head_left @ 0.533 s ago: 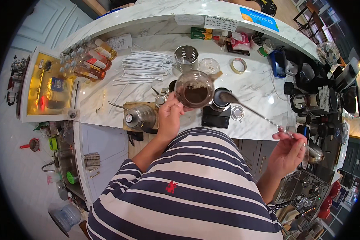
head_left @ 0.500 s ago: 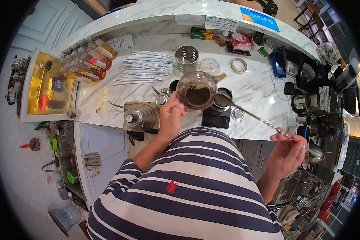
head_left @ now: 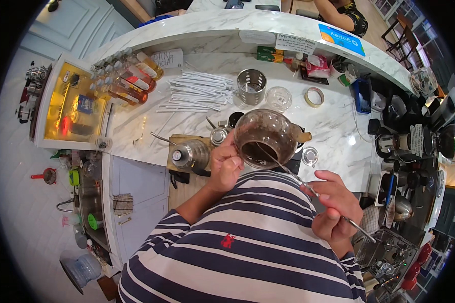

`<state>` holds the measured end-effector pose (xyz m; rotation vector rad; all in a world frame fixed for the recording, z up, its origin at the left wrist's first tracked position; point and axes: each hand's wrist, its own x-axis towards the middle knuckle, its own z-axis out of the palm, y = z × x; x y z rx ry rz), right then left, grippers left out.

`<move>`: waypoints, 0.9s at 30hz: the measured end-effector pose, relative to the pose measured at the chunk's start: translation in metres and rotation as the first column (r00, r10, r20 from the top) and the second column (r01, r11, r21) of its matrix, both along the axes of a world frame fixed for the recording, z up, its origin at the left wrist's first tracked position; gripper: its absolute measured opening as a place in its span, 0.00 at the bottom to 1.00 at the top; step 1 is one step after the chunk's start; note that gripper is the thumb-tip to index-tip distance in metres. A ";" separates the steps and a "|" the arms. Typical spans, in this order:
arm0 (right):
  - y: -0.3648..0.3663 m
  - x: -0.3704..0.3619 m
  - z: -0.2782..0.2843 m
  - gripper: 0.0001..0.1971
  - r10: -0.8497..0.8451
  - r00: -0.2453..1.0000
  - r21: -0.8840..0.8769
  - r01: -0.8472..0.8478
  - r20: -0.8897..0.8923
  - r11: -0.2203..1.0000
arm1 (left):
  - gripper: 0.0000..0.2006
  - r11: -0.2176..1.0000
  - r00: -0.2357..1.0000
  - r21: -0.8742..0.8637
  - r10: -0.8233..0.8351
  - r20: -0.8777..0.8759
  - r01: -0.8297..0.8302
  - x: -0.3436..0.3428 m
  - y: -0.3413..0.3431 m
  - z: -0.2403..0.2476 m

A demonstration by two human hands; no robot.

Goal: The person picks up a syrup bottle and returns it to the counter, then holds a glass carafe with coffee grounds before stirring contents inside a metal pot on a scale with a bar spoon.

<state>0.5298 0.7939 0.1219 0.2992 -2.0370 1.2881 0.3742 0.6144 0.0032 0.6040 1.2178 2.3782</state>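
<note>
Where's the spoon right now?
Head view, just right of centre: the spoon is in the right hand, its far end inside the mouth of the pot that the left hand holds.

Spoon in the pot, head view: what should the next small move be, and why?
Probably a light scrape around the inside with the right hand: its fingers hold the spoon, whose lower end is hidden in the pot, while the left hand holds the pot mouth tilted toward the person and brown residue marks the glass.
</note>
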 end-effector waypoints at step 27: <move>0.022 0.016 -0.072 0.14 -0.299 0.882 -0.782 0.464 0.364 0.416 | 0.13 0.934 0.999 -0.358 -0.039 -0.037 0.023 -0.017 0.006 -0.026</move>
